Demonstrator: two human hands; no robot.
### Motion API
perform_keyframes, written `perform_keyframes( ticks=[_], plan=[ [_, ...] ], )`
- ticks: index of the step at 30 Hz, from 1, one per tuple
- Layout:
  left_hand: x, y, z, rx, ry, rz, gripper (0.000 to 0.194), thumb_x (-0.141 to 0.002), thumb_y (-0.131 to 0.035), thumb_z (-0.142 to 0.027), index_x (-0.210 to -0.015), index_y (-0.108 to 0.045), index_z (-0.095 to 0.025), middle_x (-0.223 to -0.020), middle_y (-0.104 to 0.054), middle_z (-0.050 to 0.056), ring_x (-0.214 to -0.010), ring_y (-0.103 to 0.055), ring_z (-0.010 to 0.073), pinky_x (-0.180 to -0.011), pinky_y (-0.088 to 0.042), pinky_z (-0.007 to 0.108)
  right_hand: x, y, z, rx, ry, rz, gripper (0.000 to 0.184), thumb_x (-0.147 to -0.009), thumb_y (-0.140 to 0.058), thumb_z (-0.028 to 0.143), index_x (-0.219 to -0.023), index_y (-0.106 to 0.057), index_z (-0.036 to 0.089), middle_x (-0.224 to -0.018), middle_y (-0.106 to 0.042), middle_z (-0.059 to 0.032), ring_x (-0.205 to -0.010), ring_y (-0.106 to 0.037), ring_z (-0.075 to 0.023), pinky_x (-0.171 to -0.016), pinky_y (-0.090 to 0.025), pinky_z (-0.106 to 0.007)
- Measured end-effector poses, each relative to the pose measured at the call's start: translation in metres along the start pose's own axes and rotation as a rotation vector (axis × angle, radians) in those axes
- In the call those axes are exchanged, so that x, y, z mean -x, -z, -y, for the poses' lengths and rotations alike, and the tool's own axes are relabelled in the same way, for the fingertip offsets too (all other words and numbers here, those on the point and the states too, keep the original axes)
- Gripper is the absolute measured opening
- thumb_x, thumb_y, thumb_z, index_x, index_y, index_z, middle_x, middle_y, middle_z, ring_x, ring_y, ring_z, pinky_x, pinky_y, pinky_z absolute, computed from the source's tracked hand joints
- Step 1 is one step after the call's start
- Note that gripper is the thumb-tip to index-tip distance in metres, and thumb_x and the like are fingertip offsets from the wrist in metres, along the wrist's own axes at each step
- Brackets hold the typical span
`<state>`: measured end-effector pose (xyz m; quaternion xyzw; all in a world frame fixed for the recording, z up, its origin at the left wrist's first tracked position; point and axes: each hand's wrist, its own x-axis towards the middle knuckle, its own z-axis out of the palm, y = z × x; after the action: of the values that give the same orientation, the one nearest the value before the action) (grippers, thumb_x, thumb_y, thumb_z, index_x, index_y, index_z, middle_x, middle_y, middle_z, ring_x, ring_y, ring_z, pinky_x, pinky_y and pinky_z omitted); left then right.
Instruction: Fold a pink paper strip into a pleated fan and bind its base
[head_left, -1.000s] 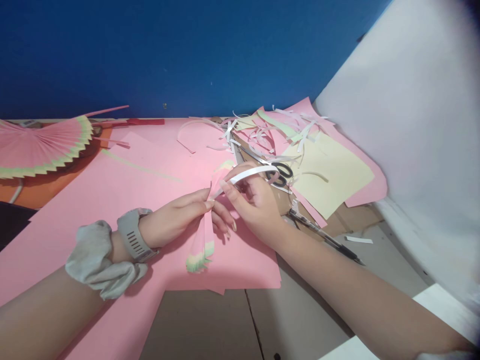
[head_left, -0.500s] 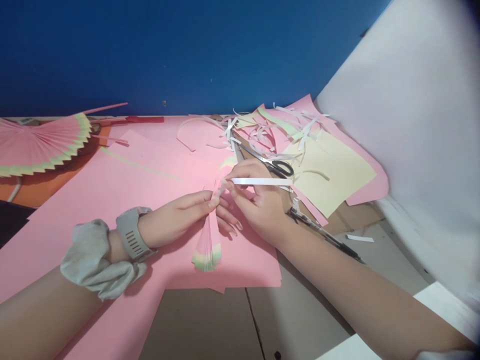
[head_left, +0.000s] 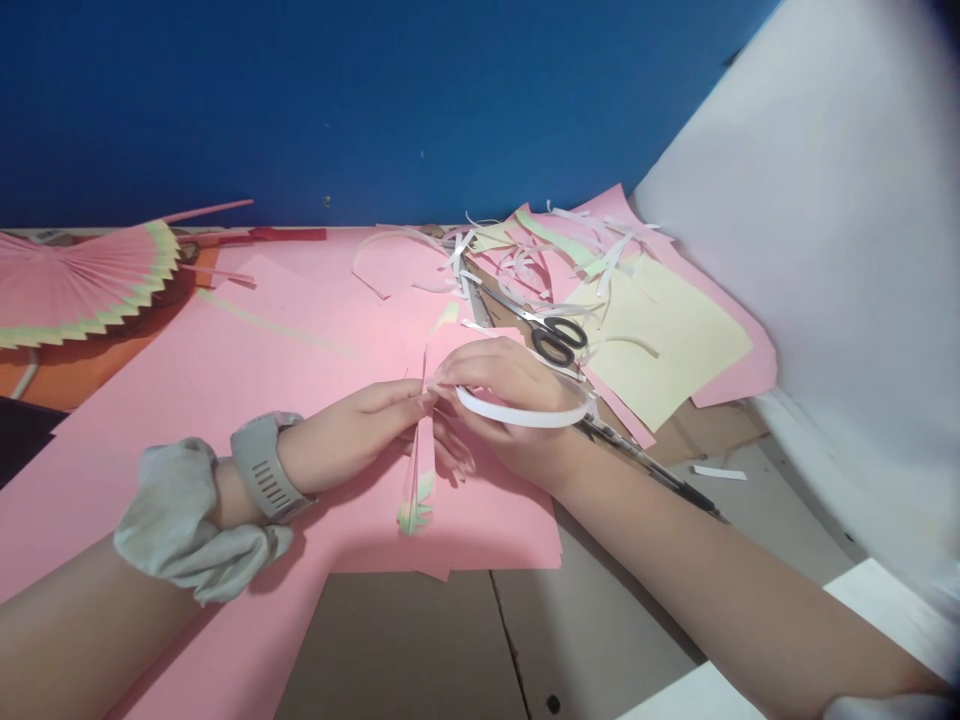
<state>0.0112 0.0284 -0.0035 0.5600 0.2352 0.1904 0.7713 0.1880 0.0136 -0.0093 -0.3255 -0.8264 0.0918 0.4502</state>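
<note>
Between thumb and fingers, my left hand (head_left: 375, 425) pinches the middle of a pleated pink paper fan (head_left: 424, 455), whose tips are green and yellow. The fan stands nearly lengthwise away from me, its folds pressed close together. Right beside it, my right hand (head_left: 517, 405) is closed on a narrow white paper strip (head_left: 525, 414). One end of the strip is at the fan's middle by my fingertips; the rest curves out in a loop over my right hand. My right hand's fingers partly hide where strip and fan meet.
Large pink sheets (head_left: 285, 350) lie under my hands. Black-handled scissors (head_left: 559, 338), paper scraps (head_left: 525, 265), a cream sheet (head_left: 667, 340) and a pen (head_left: 652, 470) are on the right. An opened pink fan (head_left: 82, 285) stands at the left. A blue wall (head_left: 420, 100) rises behind.
The fan has turned between my fingers, its lower end swinging and showing a different side. My right hand has moved the strip round; its free part now loops lower, towards me.
</note>
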Motion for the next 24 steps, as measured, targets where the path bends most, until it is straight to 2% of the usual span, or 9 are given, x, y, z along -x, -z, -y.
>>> perform_keyframes(
  ticks=[5,9,13,20,24],
  plan=[
    [0.0002,-0.002,-0.0003,-0.064,0.048,-0.004,0.038,-0.095,-0.029,-0.026,-0.088,-0.062,-0.009,-0.086,-0.07,0.013,-0.081,-0.067,0.0218,-0.085,-0.05,0.04,0.001,0.0025,-0.0019,-0.041,-0.11,0.0,0.016,-0.085,-0.05,0.014,-0.095,-0.056,0.025,-0.089,-0.066,-0.0008,-0.084,-0.061,-0.0162,-0.077,-0.048,-0.035],
    [0.0014,-0.0027,0.0013,-0.079,0.017,-0.002,0.032,-0.095,-0.029,-0.026,-0.095,-0.058,-0.01,-0.09,-0.07,0.013,-0.086,-0.066,0.0217,-0.088,-0.048,0.041,0.0018,0.0025,-0.0038,-0.011,-0.216,-0.02,0.011,-0.086,-0.052,0.018,-0.093,-0.059,0.024,-0.088,-0.065,-0.0008,-0.084,-0.06,-0.0156,-0.075,-0.048,-0.032],
    [0.0021,-0.002,0.0023,-0.126,0.017,0.029,0.032,-0.096,-0.028,-0.026,-0.093,-0.056,-0.01,-0.089,-0.069,0.014,-0.087,-0.066,0.0218,-0.09,-0.047,0.041,0.0022,0.0006,-0.0039,-0.007,-0.287,-0.023,0.009,-0.087,-0.051,0.021,-0.092,-0.058,0.023,-0.088,-0.064,-0.0003,-0.083,-0.06,-0.0151,-0.073,-0.048,-0.031],
    [0.0028,-0.0028,0.0041,-0.083,0.014,0.036,0.026,-0.095,-0.029,-0.028,-0.101,-0.047,-0.009,-0.09,-0.067,0.016,-0.084,-0.067,0.0237,-0.083,-0.051,0.044,0.001,-0.0012,-0.0032,-0.019,-0.289,-0.063,0.006,-0.085,-0.055,0.018,-0.088,-0.06,0.022,-0.084,-0.063,0.0011,-0.081,-0.059,-0.0119,-0.072,-0.047,-0.026],
    [0.0032,-0.003,0.0048,-0.08,0.002,0.033,0.027,-0.096,-0.029,-0.03,-0.113,-0.038,-0.011,-0.091,-0.067,0.016,-0.084,-0.067,0.0233,-0.082,-0.052,0.045,0.0,-0.0013,-0.0043,-0.107,-0.233,-0.068,0.008,-0.085,-0.055,0.015,-0.089,-0.06,0.021,-0.083,-0.064,0.0004,-0.081,-0.06,-0.0132,-0.071,-0.049,-0.027]
  ],
)
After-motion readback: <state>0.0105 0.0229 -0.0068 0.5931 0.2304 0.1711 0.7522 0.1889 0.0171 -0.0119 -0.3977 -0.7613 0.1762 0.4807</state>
